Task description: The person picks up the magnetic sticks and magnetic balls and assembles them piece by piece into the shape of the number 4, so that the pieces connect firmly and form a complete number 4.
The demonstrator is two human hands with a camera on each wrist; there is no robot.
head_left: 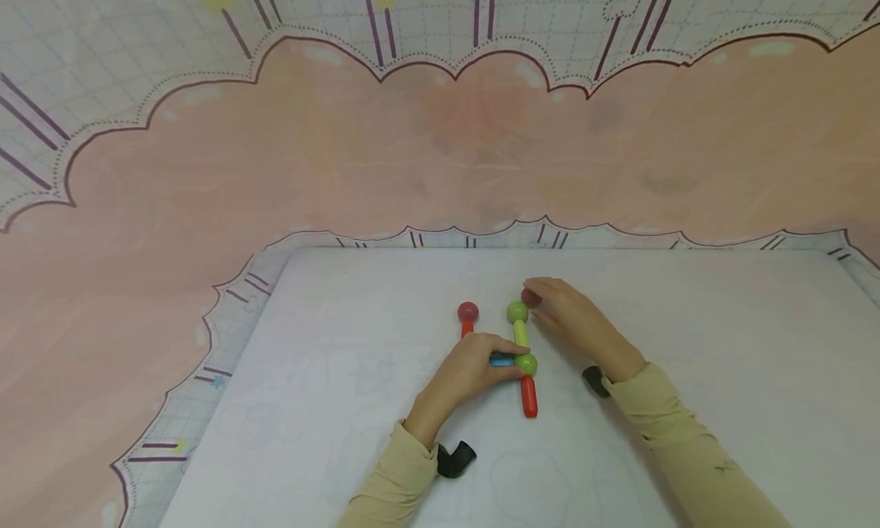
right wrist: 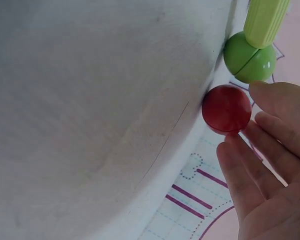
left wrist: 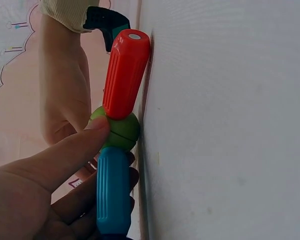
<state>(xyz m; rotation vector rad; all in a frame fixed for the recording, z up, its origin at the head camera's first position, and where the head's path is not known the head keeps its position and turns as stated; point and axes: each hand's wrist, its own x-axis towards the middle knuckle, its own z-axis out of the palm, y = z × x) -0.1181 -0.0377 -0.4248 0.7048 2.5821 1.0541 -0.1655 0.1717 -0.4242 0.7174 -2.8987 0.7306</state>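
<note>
My left hand (head_left: 470, 367) pinches a green ball (head_left: 526, 364), its thumb in front and other fingers behind. From that ball run a red rod (head_left: 528, 398), a blue rod (left wrist: 113, 192) and a yellow-green rod (head_left: 520, 335). The yellow-green rod ends in another green ball (head_left: 517, 312) farther back. Right beside that one, my right hand (head_left: 574, 322) holds a loose red ball (right wrist: 226, 110) between thumb and fingers, low at the table. Past the left hand, another red ball (head_left: 468, 311) tops a red rod (head_left: 467, 328), whose lower end is hidden by that hand.
All the pieces are on a white table (head_left: 344, 360), whose far edge lies beyond the hands. A peach and white patterned cloth (head_left: 440, 161) spreads behind and to the left. Black devices are strapped at both wrists, below the beige sleeves (head_left: 392, 474).
</note>
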